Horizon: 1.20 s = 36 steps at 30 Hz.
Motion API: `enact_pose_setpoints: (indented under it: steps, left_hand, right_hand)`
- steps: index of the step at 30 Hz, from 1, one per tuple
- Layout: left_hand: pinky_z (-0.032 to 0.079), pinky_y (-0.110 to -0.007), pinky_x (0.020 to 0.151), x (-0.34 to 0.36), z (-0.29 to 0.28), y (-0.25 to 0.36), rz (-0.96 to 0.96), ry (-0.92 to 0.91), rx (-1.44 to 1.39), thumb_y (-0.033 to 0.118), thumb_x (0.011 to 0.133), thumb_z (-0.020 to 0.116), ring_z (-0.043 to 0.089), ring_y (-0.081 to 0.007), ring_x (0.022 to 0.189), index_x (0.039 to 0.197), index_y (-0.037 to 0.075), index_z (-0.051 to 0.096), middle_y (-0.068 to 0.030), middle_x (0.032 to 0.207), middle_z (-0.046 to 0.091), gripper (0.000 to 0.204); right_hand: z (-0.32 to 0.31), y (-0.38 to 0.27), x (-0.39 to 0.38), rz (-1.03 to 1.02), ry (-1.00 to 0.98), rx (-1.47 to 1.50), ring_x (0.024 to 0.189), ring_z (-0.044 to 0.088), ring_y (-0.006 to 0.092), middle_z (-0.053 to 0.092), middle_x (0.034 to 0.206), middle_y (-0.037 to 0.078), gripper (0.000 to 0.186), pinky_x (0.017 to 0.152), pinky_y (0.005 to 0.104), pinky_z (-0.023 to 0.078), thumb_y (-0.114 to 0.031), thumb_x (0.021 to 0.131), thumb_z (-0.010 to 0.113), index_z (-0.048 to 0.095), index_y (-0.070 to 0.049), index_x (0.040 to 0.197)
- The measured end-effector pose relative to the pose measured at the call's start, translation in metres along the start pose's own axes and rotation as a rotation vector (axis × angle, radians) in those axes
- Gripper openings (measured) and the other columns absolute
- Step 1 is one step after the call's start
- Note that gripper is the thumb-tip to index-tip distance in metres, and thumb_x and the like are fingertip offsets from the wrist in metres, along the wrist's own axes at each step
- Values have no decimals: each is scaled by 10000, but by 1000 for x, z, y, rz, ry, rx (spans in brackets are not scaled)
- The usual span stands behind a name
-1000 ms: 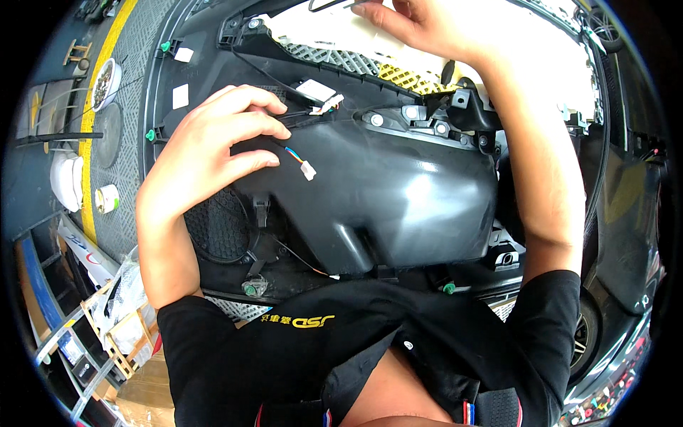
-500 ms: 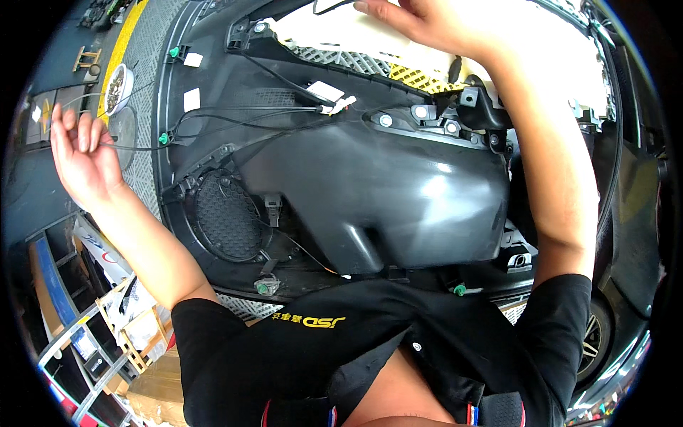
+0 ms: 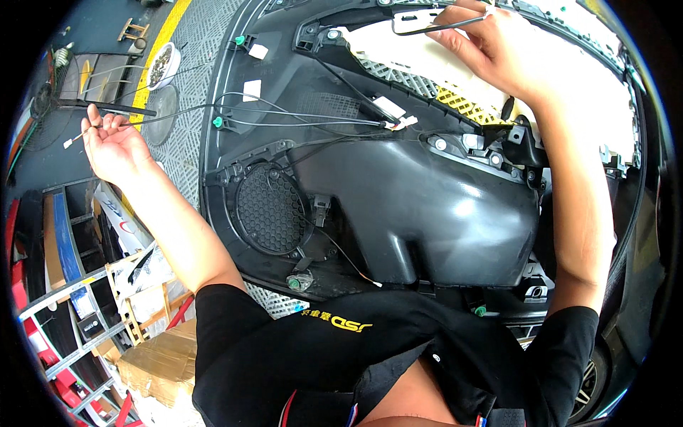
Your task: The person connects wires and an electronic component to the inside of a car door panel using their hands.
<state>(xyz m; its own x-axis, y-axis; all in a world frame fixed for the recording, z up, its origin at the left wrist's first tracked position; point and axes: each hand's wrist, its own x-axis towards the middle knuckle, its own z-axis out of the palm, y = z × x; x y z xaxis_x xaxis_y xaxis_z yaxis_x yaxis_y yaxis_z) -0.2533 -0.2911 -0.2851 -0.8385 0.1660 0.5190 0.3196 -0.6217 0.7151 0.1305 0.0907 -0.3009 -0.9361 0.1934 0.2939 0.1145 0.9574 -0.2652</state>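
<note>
My left hand [image 3: 121, 151] is raised beyond the left edge of a black car door trim panel [image 3: 427, 206]. Its fingers are curled on a thin dark wire [image 3: 181, 111], whose end with a small pale connector [image 3: 67, 144] sticks out past them. The wire runs back to a white plug [image 3: 402, 124] on the panel. At the far right my right hand [image 3: 487, 46] pinches a black cable [image 3: 437, 29] over pale padding [image 3: 569, 78]. A round speaker grille [image 3: 270, 206] sits in the panel's near left part.
Green clips [image 3: 218, 122] line the panel's edge. On the floor at far left stands a white bowl [image 3: 163, 65] of small parts beside a fan [image 3: 60, 92]. Shelving [image 3: 75, 285] and a cardboard box [image 3: 160, 363] are at near left; a car wheel [image 3: 587, 384] is at near right.
The whole view has shifted, so the panel sits farther right and lower. More of the cable in my right hand shows. The wire's connector end now stands out past my left fingers.
</note>
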Motion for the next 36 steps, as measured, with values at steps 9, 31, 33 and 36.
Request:
enact_pose_setpoints:
  steps: [9, 31, 33, 36]
  left_hand:
    - [588, -491, 992, 6, -8, -24, 91, 49, 314, -72, 1025, 492, 661, -341, 1068, 1291, -86, 443, -250, 1305, 594, 270]
    - [585, -438, 969, 1, -11, -48, -39, -23, 357, -56, 999, 582, 682, -313, 1074, 1349, -48, 446, -240, 1210, 647, 376]
    - [584, -442, 984, -3, -8, -48, -47, -71, 382, -78, 991, 579, 673, -332, 1094, 1383, -60, 406, -263, 1266, 617, 429]
    - [585, -467, 994, -12, 7, -55, -50, -187, 481, -120, 965, 580, 673, -372, 1105, 1462, -107, 307, -323, 1355, 561, 567]
  right_hand:
    - [7, 9, 0, -81, 127, -65, 957, 689, 353, 711, 972, 132, 175, 842, 456, 548, -210, 956, 650, 726, -76, 1039]
    - [11, 14, 2, 46, 189, -107, 836, 708, 380, 705, 879, 186, 316, 746, 482, 554, -198, 955, 663, 650, -123, 1262]
    - [5, 3, 4, 160, 152, -33, 818, 708, 373, 698, 858, 186, 423, 727, 473, 549, -158, 944, 671, 586, -149, 1359]
    - [9, 6, 5, 155, 156, 5, 775, 700, 356, 685, 829, 175, 533, 695, 456, 536, -113, 932, 673, 528, -175, 1441]
